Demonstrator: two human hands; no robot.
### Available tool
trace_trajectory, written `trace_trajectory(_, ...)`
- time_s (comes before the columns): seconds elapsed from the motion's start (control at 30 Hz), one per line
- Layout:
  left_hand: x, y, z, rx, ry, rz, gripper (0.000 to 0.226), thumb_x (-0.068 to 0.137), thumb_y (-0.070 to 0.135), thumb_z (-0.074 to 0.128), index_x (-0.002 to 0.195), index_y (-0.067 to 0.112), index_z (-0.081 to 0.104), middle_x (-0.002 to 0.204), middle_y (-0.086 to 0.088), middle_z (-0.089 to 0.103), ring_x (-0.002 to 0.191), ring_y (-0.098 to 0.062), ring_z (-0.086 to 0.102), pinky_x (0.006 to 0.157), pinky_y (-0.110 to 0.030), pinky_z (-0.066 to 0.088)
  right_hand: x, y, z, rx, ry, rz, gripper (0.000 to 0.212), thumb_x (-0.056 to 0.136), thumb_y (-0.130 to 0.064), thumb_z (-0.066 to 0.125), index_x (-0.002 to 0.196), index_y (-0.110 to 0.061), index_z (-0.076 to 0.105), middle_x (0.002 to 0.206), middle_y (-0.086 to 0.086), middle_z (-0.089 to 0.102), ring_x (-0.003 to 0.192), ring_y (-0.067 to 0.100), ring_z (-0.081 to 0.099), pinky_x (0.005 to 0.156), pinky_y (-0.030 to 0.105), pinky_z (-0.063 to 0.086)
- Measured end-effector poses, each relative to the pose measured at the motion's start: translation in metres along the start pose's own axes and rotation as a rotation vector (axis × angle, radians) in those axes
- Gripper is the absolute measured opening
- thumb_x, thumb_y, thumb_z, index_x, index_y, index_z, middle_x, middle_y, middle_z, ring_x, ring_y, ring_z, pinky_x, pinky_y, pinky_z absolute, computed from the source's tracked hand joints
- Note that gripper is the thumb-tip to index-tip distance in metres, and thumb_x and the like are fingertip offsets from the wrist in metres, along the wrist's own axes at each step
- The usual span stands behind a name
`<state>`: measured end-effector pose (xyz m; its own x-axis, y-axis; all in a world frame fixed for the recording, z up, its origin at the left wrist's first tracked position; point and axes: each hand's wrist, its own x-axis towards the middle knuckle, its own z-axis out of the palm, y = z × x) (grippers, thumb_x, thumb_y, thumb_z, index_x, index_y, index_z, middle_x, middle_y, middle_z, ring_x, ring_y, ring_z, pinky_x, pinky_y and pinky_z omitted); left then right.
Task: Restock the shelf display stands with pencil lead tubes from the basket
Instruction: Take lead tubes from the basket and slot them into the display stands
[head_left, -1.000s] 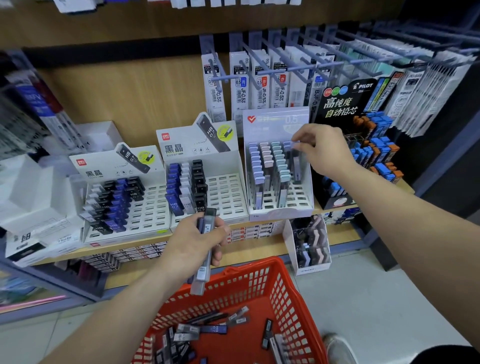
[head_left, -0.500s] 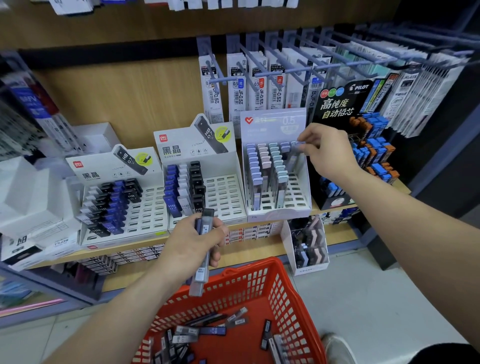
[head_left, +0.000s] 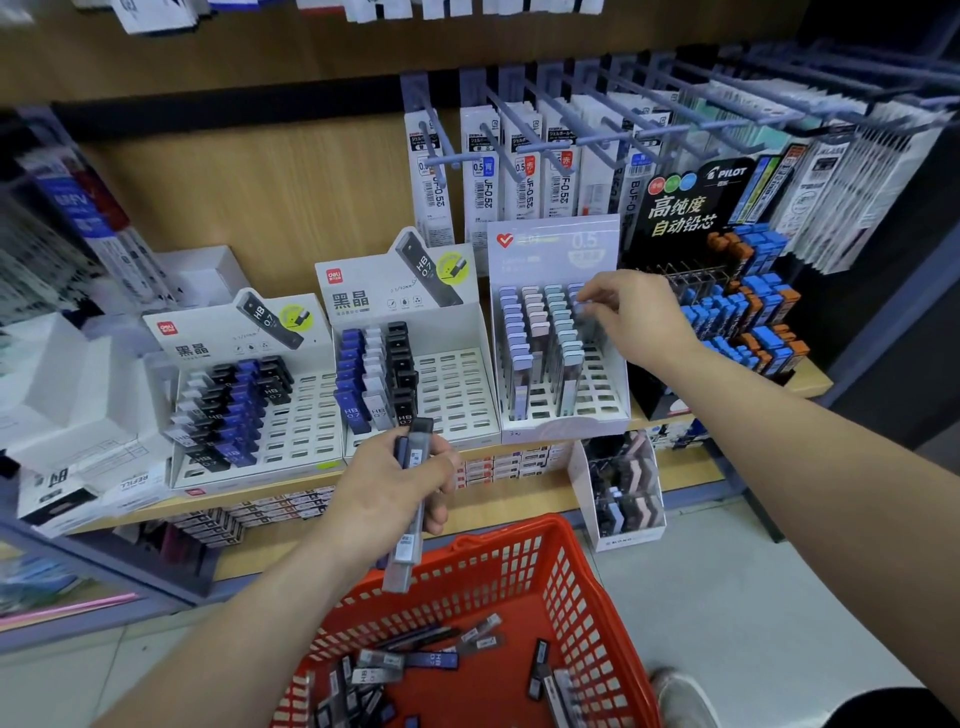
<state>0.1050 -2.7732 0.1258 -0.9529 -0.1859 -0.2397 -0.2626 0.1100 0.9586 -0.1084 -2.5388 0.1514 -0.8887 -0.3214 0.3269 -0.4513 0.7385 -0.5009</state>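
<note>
Pencil lead tubes, a small handful of them, are gripped in the person's left hand, held below and to the left of the pastel stand. My guess is the bundle waits there as a ready supply, close enough for the other hand to draw from without going back down each time. The red basket sits lower again, below the pastel stand near the floor, with many loose tubes scattered in its bottom, so there looks to be plenty of stocking left.

The right hand is up at the pastel stand's rightmost column, fingers bent toward the tube caps there. From where I stand I cannot tell whether it is pinching a tube or has let one go; the fingertips are blurred against the caps. That column is where the open slots lie, which would explain the reach.

Just left of the pastel stand, the middle stand has its right half bare of tubes, and the stand further left is likewise half filled.

Compared with a second ago, the right hand has sunk a little against the pastel stand, and the tube that showed under its fingers is no longer clearly apart from the row. The left hand and its bundle have hardly shifted.
</note>
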Motion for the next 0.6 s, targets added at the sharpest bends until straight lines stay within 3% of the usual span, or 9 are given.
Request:
trace_trajectory(0.17, -0.003, 0.004, -0.003, 0.018, 0.0, 0.01, 0.009, 0.094, 0.012, 0.069, 0.092, 0.007, 0.063, 0.062, -0.004, 0.062, 0.045, -0.019, 0.053, 0.045, -0.027, 0.048, -0.01, -0.012, -0.011, 0.001, 0.051, -0.008, 0.02, 0.096, -0.017, 0.067, 0.114, -0.013, 0.073, 0.106, 0.007, 0.061, 0.081, 0.015, 0.057, 0.085, 0.029, 0.048)
trace_trajectory(0.27, -0.008, 0.008, -0.004, 0.029, -0.002, 0.03, 0.011, 0.093, 0.015, 0.071, 0.089, 0.008, 0.063, 0.06, -0.002, 0.061, 0.044, -0.018, 0.05, 0.045, -0.027, 0.047, -0.029, -0.048, -0.019, 0.112, 0.096, -0.057, 0.01, 0.095, -0.021, 0.066, 0.102, -0.024, 0.073, 0.094, -0.008, 0.064, 0.074, 0.005, 0.059, 0.073, 0.015, 0.044)
trace_trajectory(0.33, -0.013, 0.012, -0.003, 0.04, -0.005, 0.039, 0.013, 0.093, 0.016, 0.073, 0.089, 0.009, 0.063, 0.059, -0.002, 0.06, 0.043, -0.018, 0.05, 0.044, -0.027, 0.046, -0.048, -0.08, -0.017, 0.282, -0.064, -0.085, 0.009, 0.094, -0.022, 0.067, 0.093, -0.028, 0.073, 0.082, -0.017, 0.069, 0.07, 0.0, 0.062, 0.066, 0.01, 0.044)
trace_trajectory(0.43, -0.021, 0.017, -0.002, 0.056, -0.04, 0.053, 0.016, 0.093, 0.015, 0.073, 0.095, 0.005, 0.061, 0.056, 0.0, 0.058, 0.04, -0.017, 0.049, 0.043, -0.026, 0.045, -0.078, -0.12, -0.004, 0.465, -0.389, -0.093, 0.009, 0.097, -0.025, 0.064, 0.093, -0.024, 0.073, 0.079, -0.009, 0.072, 0.069, 0.005, 0.066, 0.065, 0.019, 0.052)
trace_trajectory(0.6, -0.038, 0.023, -0.007, 0.133, -0.116, 0.104, 0.018, 0.093, 0.013, 0.071, 0.096, -0.001, 0.059, 0.053, -0.002, 0.056, 0.041, -0.021, 0.051, 0.046, -0.029, 0.045, -0.103, -0.148, 0.011, 0.516, -0.466, -0.027, 0.009, 0.092, -0.022, 0.072, 0.096, -0.015, 0.072, 0.076, -0.005, 0.068, 0.066, 0.007, 0.064, 0.064, 0.025, 0.05)
